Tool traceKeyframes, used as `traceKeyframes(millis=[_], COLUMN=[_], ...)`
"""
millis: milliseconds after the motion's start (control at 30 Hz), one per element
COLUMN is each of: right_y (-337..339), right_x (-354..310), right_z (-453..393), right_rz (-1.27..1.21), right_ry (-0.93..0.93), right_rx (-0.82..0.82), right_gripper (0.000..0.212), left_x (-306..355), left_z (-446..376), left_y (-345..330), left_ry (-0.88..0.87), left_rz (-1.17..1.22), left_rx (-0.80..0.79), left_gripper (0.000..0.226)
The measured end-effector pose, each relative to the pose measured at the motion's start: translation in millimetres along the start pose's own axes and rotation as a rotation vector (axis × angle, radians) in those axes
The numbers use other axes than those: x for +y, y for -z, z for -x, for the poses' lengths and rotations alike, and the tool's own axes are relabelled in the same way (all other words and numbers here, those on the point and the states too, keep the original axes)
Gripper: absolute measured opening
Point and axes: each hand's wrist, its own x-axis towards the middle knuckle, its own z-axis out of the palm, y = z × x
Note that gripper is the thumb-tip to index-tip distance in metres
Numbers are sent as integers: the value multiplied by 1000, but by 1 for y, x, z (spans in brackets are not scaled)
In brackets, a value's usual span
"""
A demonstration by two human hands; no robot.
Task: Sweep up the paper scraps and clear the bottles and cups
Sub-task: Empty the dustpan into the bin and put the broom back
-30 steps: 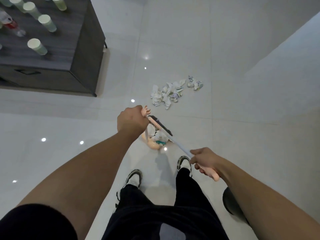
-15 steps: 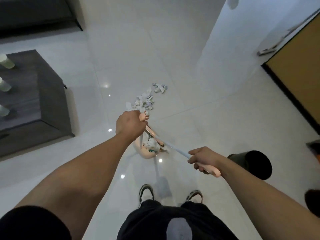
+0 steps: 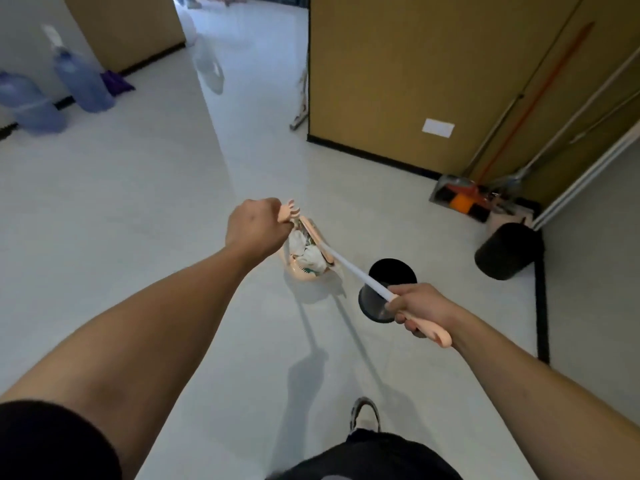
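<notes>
The left hand [image 3: 256, 226] grips the dustpan [image 3: 304, 261] handle, keeping paper scraps [image 3: 306, 252] level inside; the right hand [image 3: 420, 308] grips the broom [image 3: 360, 273] above the floor, near the black bin [image 3: 388, 289], probably for dumping.

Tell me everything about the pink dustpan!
The dustpan looks like pale pink plastic, with a comb-like toothed end on its handle. The left hand grips that handle and holds it above the white floor. White crumpled paper scraps sit inside. The broom lies across its top.
</notes>
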Motion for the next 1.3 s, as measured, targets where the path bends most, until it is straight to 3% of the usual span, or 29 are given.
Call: traceKeyframes(millis=[267,367,700,933,1300], right_y=[103,111,87,67,47], right_x=[15,31,74,75,81], right_z=[15,21,53,56,55], right_rz=[-225,-314,-560,-541,-547], right_ry=[31,13,-9,-18,-31], right_rx=[159,206,359,465,470], right_gripper=[21,31,48,50,54], left_x=[103,118,117,115,112], left_z=[-66,-71,-63,-55,-34], left_y=[-38,-46,-52,-46,-48], left_ry=[-290,-399,-732,-935,-1143], left_rz=[-70,-112,-220,-301,-324], left_rx=[-7,-19,-40,-79,-102], left_gripper=[21,21,22,19,12])
